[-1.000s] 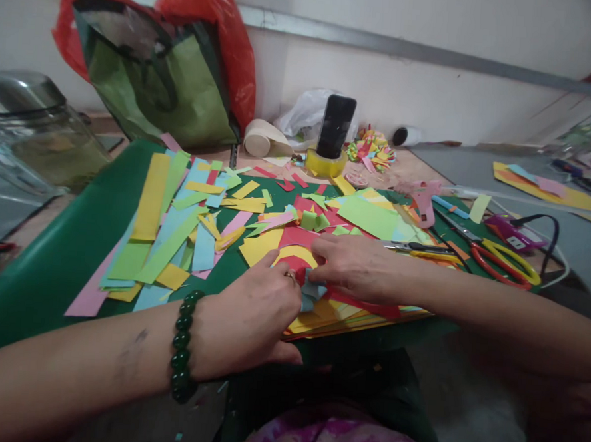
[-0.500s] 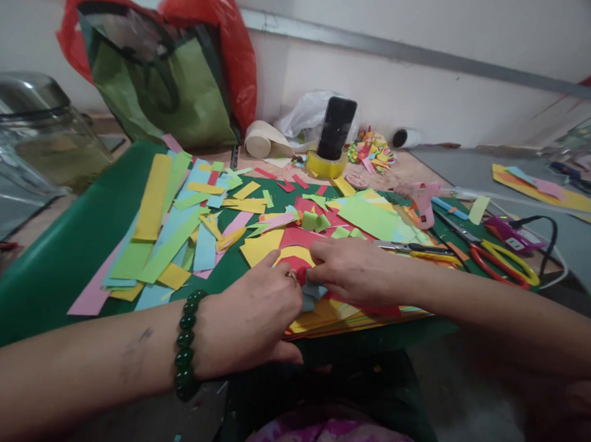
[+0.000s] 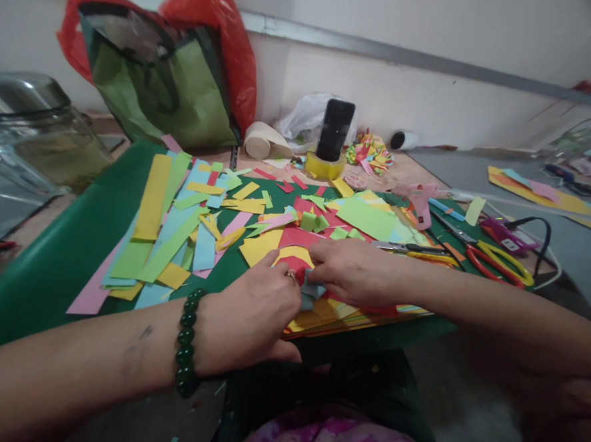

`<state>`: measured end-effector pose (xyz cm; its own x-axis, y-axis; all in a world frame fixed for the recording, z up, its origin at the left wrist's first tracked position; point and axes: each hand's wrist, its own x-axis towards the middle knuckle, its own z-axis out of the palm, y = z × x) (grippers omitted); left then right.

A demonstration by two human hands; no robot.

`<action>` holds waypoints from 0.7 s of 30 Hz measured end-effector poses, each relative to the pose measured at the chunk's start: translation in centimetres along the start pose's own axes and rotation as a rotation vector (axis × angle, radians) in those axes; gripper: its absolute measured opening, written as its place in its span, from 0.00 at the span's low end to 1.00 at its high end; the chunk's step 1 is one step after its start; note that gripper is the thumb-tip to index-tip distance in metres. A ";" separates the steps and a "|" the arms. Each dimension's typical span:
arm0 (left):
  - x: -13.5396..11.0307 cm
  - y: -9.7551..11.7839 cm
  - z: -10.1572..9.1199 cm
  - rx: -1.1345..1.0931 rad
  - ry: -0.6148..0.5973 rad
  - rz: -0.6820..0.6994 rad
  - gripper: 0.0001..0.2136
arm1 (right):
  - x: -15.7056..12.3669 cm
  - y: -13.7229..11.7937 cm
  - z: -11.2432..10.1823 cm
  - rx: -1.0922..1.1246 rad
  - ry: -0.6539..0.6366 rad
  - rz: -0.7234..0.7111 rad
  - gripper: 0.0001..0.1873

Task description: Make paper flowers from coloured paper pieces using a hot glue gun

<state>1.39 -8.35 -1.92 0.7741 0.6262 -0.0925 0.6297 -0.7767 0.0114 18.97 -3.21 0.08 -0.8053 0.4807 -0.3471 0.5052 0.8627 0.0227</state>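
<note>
My left hand (image 3: pixel 262 312) wears a ring and a green bead bracelet (image 3: pixel 186 341). Its fingertips press in on a small red paper piece (image 3: pixel 299 273) from the left, with the thumb sticking out below. From the right, my right hand (image 3: pixel 350 270) pinches at the same piece, its fingers bent and close together. A light-blue paper scrap (image 3: pixel 314 291) shows under the right fingertips. Beneath both hands lie yellow paper (image 3: pixel 258 249) and a stack of coloured sheets (image 3: pixel 314 325). The fingers partly hide the piece, so its exact shape cannot be made out.
Many paper strips (image 3: pixel 174 240) cover the green mat (image 3: pixel 74 234) on the left. To the right lie scissors (image 3: pixel 493 256), a pink glue gun (image 3: pixel 420 205) and a purple device (image 3: pixel 511 234). Behind stand a phone (image 3: pixel 336 129) on a tape roll (image 3: pixel 323 165), a bag (image 3: pixel 168 86) and a glass jug (image 3: pixel 50 139).
Both hands stay at the red paper piece with almost no movement. The whole view has shifted very slightly.
</note>
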 end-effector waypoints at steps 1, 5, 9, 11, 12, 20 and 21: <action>0.0 0.0 -0.1 -0.001 -0.005 -0.006 0.28 | 0.1 -0.1 0.0 0.001 -0.015 0.003 0.11; 0.1 0.1 -0.3 0.003 -0.020 -0.011 0.27 | 0.0 0.1 -0.4 0.035 0.001 -0.004 0.13; 0.0 0.1 -0.2 0.022 -0.024 0.002 0.26 | -0.3 0.3 -0.6 0.012 0.093 -0.006 0.15; 0.0 0.1 -0.2 0.040 -0.021 0.011 0.26 | -0.2 0.2 -0.5 0.013 0.046 0.001 0.14; 0.1 0.1 -0.2 0.046 -0.030 0.010 0.26 | -0.1 0.2 -0.4 0.019 0.012 0.007 0.13; 0.4 -1.4 -2.2 -0.128 -0.147 -0.029 0.21 | -0.8 0.8 0.1 0.224 0.164 0.146 0.16; 0.5 -1.9 -2.5 -0.170 -0.164 -0.034 0.18 | -1.0 0.9 0.2 0.262 0.151 0.205 0.16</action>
<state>0.71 -6.42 0.54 0.7403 0.6218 -0.2556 0.6677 -0.7243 0.1721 20.24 -2.96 0.27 -0.7059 0.6743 -0.2170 0.7075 0.6858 -0.1706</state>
